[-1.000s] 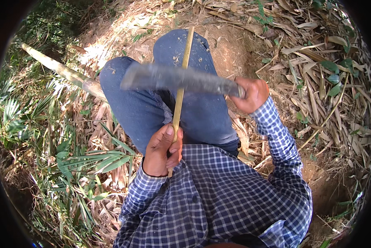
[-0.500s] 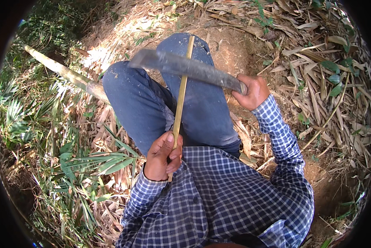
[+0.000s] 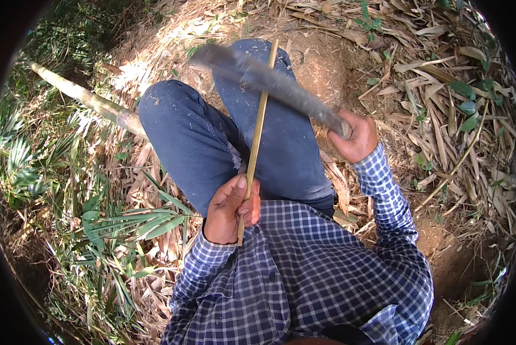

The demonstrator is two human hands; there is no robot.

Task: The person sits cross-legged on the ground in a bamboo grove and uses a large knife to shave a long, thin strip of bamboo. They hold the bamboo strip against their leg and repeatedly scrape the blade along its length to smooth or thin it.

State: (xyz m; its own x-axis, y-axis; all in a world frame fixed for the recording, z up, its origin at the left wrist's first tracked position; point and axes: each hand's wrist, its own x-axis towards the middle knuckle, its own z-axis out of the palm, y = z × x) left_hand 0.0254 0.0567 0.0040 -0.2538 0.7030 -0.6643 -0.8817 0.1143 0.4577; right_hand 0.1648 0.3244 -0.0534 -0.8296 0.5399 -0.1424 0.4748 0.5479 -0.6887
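Note:
My left hand (image 3: pixel 232 210), in front of my belly, is closed round the lower part of a thin yellowish bamboo strip (image 3: pixel 258 129). The strip runs up and slightly right over my thigh, its far end at my right knee. In my right hand (image 3: pixel 355 135) is the handle of a machete (image 3: pixel 278 85), its long dark blade pointing up and to the left. The blade crosses over the upper part of the strip and is smeared by motion; whether it touches the strip I cannot tell.
My bent legs in blue trousers (image 3: pixel 180 141) lie under the strip and blade. A bamboo pole (image 3: pixel 88 100) reaches in from the far left to beside my left leg. Dry leaves (image 3: pixel 442 123) cover the ground at right; green plants (image 3: pixel 148 224) grow at left.
The machete has tilted more steeply, its handle lower and its tip higher. The strip has shifted slightly up and right with my left hand. Both hands keep their hold.

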